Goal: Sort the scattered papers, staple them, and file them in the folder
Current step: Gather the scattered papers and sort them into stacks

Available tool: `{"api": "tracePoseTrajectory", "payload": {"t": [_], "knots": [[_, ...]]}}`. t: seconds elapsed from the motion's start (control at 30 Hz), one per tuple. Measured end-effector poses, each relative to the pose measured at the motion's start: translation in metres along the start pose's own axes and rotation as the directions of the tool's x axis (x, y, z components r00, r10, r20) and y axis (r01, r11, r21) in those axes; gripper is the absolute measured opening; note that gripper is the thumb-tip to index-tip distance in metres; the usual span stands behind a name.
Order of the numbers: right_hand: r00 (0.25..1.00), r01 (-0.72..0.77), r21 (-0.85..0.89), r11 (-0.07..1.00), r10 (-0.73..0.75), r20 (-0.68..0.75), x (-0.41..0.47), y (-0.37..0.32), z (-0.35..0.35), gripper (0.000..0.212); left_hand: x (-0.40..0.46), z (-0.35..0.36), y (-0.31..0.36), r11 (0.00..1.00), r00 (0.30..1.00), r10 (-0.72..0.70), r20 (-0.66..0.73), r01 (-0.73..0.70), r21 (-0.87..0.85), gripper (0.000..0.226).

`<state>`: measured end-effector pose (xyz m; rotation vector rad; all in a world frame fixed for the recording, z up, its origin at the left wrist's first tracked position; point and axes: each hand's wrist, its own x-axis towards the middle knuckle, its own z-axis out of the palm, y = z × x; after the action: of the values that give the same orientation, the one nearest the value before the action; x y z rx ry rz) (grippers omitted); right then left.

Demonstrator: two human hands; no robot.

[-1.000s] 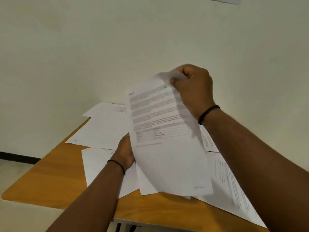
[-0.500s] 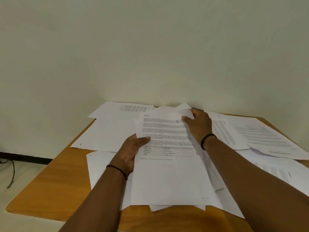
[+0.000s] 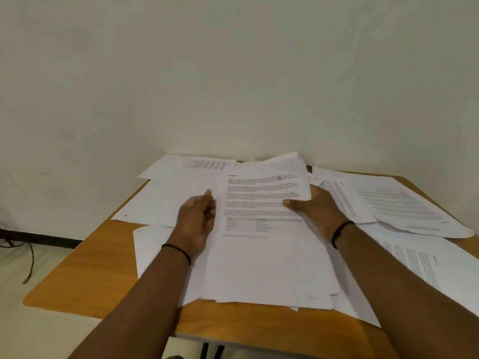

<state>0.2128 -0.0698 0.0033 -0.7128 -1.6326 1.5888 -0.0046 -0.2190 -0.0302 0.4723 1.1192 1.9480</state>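
**Both hands at the centre paper stack**

Right hand [image 3: 317, 211]: we see the thumb lying on top of the printed sheet [image 3: 261, 218], the other fingers tucked under its right edge, pinching it. Left hand [image 3: 197, 218]: fingers loosely curled beside the sheet's left edge; we cannot tell if they touch it. Black bands on both wrists. The printed sheet tops a loose stack at the middle of the wooden table [image 3: 85, 270]. More scattered papers [image 3: 404, 206] lie right, left and behind, up to the wall [image 3: 233, 73]. We spot a cable [image 3: 29, 260] on the floor, left.
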Motion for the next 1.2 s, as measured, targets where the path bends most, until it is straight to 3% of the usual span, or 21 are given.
{"api": "tracePoseTrajectory", "payload": {"t": [0.07,0.1,0.13,0.17,0.23,0.3,0.37,0.43,0.6,0.7,0.77,0.83,0.9,0.97,1.03,1.1,1.13,1.2], "knots": [[0.999,-0.037,0.014,0.999,0.037,-0.017,-0.002,0.003,-0.012,0.044,0.001,-0.014,0.010,0.989,0.976,0.113,-0.189,-0.092,0.115,0.009],[0.998,-0.061,-0.007,0.998,0.061,-0.029,-0.004,0.008,-0.015,0.043,-0.001,-0.026,0.014,0.923,0.941,0.243,-0.236,-0.149,0.355,0.010],[0.995,-0.086,-0.041,0.995,0.084,-0.048,-0.006,0.013,-0.018,0.041,-0.002,-0.038,0.017,0.762,0.907,0.371,-0.197,-0.176,0.623,0.015],[0.992,-0.109,-0.071,0.992,0.104,-0.068,-0.010,0.018,-0.018,0.040,-0.006,-0.049,0.020,0.539,0.893,0.438,-0.106,-0.166,0.826,0.023],[0.986,-0.145,-0.115,0.983,0.133,-0.100,-0.016,0.027,-0.017,0.036,-0.011,-0.062,0.027,0.175,0.927,0.369,0.068,-0.141,0.974,0.050],[0.983,-0.159,-0.138,0.978,0.144,-0.117,-0.021,0.030,-0.014,0.034,-0.012,-0.066,0.031,-0.045,0.972,0.204,0.114,-0.107,0.993,0.079],[0.982,-0.157,-0.159,0.975,0.138,-0.129,-0.027,0.030,-0.010,0.033,-0.011,-0.068,0.033,-0.122,0.990,0.118,0.078,-0.063,0.990,0.090],[0.982,-0.155,-0.184,0.970,0.132,-0.133,-0.028,0.031,-0.008,0.034,-0.010,-0.068,0.032,-0.154,0.990,0.127,0.064,-0.044,0.987,0.088],[0.984,-0.148,-0.234,0.961,0.118,-0.137,-0.028,0.032,-0.008,0.032,-0.015,-0.062,0.022,-0.178,0.938,0.312,0.151,-0.099,0.979,0.052],[0.982,-0.150,-0.221,0.964,0.120,-0.144,-0.031,0.032,-0.007,0.030,-0.017,-0.064,0.019,-0.263,0.876,0.421,0.238,-0.133,0.956,0.049],[0.982,-0.149,-0.227,0.962,0.118,-0.145,-0.028,0.037,-0.007,0.028,-0.019,-0.062,0.026,-0.219,0.793,0.545,0.272,-0.179,0.959,0.043],[0.979,-0.153,-0.214,0.965,0.118,-0.165,-0.028,0.038,-0.003,0.029,-0.025,-0.051,0.039,-0.103,0.661,0.704,0.259,-0.267,0.958,0.031],[0.978,-0.145,-0.188,0.971,0.113,-0.173,-0.028,0.040,0.000,0.029,-0.033,-0.036,0.057,0.169,0.609,0.784,0.121,-0.397,0.902,0.016],[0.979,-0.124,-0.153,0.980,0.095,-0.180,-0.031,0.033,0.005,0.029,-0.043,-0.015,0.075,0.476,0.651,0.758,-0.030,-0.521,0.709,0.018],[0.981,-0.101,-0.109,0.989,0.081,-0.176,-0.033,0.026,0.010,0.028,-0.049,-0.001,0.092,0.749,0.742,0.647,-0.175,-0.575,0.330,0.009],[0.978,-0.095,-0.066,0.993,0.081,-0.190,-0.034,0.022,0.016,0.030,-0.047,0.003,0.097,0.846,0.830,0.509,-0.229,-0.531,-0.044,0.032],[0.975,-0.095,-0.039,0.995,0.085,-0.205,-0.036,0.017,0.019,0.030,-0.046,0.006,0.096,0.860,0.859,0.450,-0.244,-0.491,-0.141,0.038],[0.974,-0.109,-0.013,0.994,0.104,-0.202,-0.036,0.015,0.026,0.031,-0.045,0.008,0.083,0.912,0.901,0.335,-0.276,-0.384,-0.145,0.040]]}}
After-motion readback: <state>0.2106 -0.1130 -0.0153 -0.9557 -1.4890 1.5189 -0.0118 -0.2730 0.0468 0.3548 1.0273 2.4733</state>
